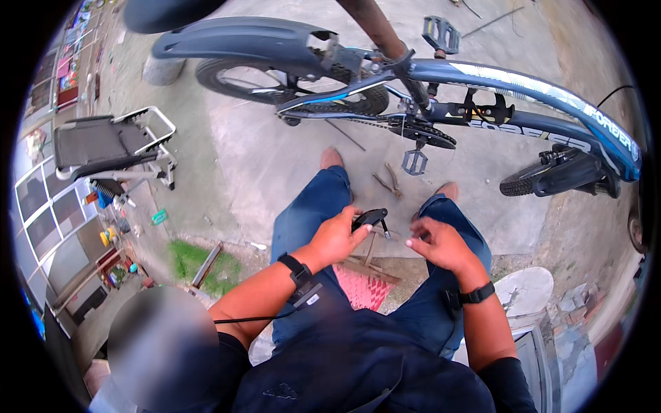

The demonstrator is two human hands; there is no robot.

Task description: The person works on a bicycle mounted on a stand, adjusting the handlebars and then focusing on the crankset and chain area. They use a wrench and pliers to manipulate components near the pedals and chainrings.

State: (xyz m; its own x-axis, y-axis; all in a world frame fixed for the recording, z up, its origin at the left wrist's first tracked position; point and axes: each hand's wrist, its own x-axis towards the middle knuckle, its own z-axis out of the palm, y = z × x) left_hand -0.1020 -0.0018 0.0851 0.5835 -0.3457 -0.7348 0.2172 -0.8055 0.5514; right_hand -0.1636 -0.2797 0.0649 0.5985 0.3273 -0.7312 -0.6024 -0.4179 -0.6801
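Note:
My left hand [336, 238] is closed around a black folding multi-tool [372, 218], held above the gap between my knees. One short metal key sticks out of it and points down toward the right. Just right of the tool, my right hand [443, 244] hovers over my right thigh, its fingers loosely curled and apart, with nothing visible in them. The fingertips are slightly blurred. Beyond my feet stands a dark blue bicycle [502, 74], its saddle end to the left and its front wheel to the right. Its near pedal [414, 162] points toward me.
Pliers-like handles [387, 182] lie on the concrete between my feet. A folding chair [110, 141] stands at the left, near a wooden strip [206, 265] on grass. A red-and-white woven seat [361, 286] shows between my legs. Another person [165, 351] is close at lower left.

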